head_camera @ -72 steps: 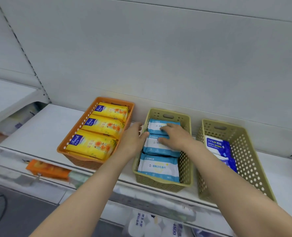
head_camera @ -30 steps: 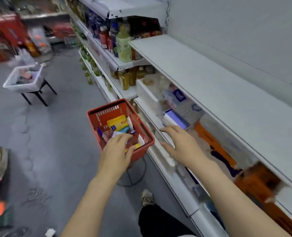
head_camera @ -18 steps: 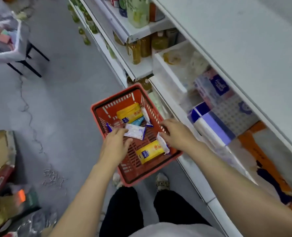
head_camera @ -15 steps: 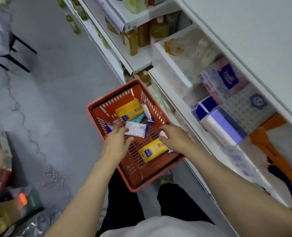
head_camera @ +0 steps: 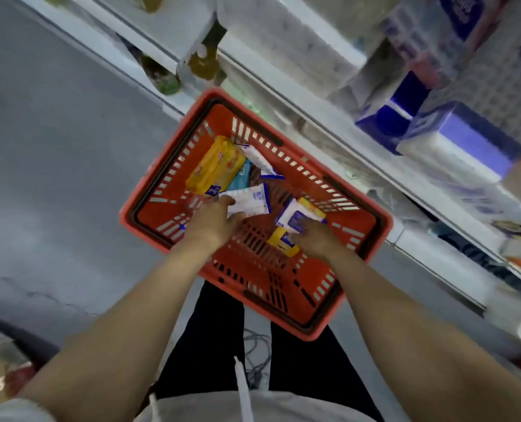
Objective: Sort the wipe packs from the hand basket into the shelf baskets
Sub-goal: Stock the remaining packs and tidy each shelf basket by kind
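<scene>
Both arms reach down and forward, bare to the elbow.
The left hand (head_camera: 213,222) has its fingers curled in a pinch grip; the right hand (head_camera: 317,239) is likewise curled, knuckles up. The hands are near each other, not touching.

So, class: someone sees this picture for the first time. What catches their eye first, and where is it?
The bright red slotted plastic hand basket fills the middle of the view, beside the white shelving. Inside it both hands are at work: the left hand touches a white and blue wipe pack, while the right hand has its grip on another white pack with a purple label. At the far end lies a yellow wipe pack.
</scene>
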Motion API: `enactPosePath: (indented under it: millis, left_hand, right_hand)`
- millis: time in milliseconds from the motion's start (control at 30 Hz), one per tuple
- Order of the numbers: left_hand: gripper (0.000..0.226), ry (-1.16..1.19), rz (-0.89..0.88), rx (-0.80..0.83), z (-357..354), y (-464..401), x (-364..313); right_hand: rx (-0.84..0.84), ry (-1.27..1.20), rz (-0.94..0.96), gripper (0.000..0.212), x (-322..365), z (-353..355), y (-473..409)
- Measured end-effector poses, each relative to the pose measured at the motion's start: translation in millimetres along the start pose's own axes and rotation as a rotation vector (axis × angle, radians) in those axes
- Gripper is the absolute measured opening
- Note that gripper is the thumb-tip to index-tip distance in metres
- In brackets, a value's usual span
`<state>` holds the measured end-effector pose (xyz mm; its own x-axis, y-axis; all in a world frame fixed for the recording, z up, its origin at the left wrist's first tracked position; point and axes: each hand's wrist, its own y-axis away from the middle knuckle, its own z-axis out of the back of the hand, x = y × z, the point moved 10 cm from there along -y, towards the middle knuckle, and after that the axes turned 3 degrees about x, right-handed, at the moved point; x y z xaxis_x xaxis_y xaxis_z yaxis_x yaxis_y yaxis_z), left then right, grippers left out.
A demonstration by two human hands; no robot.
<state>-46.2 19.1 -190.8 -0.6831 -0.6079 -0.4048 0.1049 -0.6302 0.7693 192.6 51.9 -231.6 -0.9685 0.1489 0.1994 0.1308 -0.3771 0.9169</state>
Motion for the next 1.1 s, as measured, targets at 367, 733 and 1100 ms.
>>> enactPosePath:
  millis: [367,733,1100]
  left_hand:
    - [0.048,0.012,-0.011,0.014,-15.3,-45.2,28.3]
    - [0.057,-0.188,-0.120,-0.100,-27.6,-62.5,8.3]
    - [0.027,-0.189,0.168,-0.131,-67.5,-75.4,38.3]
  right_hand:
    - [-0.292,0.132,-0.075,0.082,-6.0,10.8,-37.8]
    - [-0.343,-0.422,-0.130,0.049,-25.3,-0.8,-26.7]
    - [-0.445,-0.688,-0.090,0.039,-39.4,10.0,14.6]
